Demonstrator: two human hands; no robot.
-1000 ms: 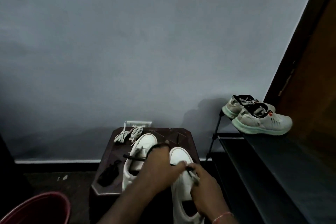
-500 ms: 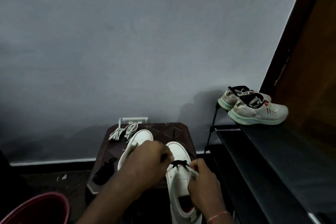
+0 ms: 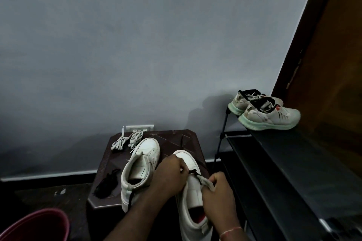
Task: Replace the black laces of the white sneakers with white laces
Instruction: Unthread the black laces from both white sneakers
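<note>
My left hand (image 3: pixel 170 176) pinches the black lace (image 3: pixel 194 172) on the white sneaker (image 3: pixel 193 191) nearest me, while my right hand (image 3: pixel 220 195) grips its tongue (image 3: pixel 206 182).

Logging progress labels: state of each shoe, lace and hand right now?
Held sneaker: black lace across front eyelets.
Other sneaker: upright on stool, no lacing visible.
White laces: two bundles, unused, on stool.
Loose black lace: heaped on stool.
Left hand: pinches black lace.
Right hand: grips held sneaker's upper.
</note>
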